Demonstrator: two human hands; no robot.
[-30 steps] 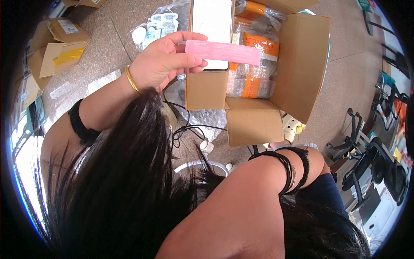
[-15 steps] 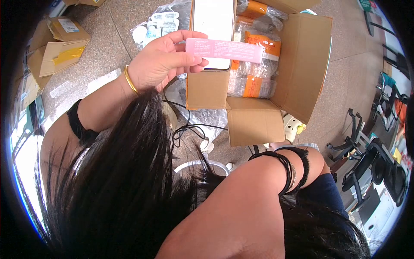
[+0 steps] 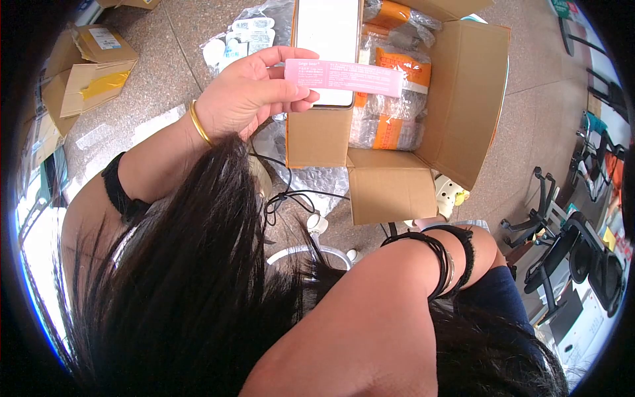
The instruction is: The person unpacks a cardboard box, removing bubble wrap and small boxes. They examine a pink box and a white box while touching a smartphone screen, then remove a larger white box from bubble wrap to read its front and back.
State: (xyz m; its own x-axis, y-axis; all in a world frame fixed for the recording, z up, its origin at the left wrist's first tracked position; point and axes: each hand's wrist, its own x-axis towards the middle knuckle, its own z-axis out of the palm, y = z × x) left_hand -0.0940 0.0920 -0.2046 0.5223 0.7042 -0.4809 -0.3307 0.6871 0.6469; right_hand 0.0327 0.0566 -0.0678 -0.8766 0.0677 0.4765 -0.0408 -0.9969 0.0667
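I have a way down into the open carton (image 3: 317, 142) between the right end of the pink strip (image 3: 345, 77) and the tall right flap (image 3: 463, 99), but wrapped packages (image 3: 390, 131) take up the space below. Farther left, the left hand (image 3: 254, 89) and the phone (image 3: 325, 26) block me. The near flap (image 3: 393, 195) sticks out toward me, with a pale clog (image 3: 447, 197) just beside it. Left of that flap, a looped black cable (image 3: 288, 197) could snag me. Hair (image 3: 172, 264) and the right arm (image 3: 364, 304) shut off the near side. Bare floor (image 3: 522, 112) gives me passage right of the carton, before the chairs (image 3: 572, 258).
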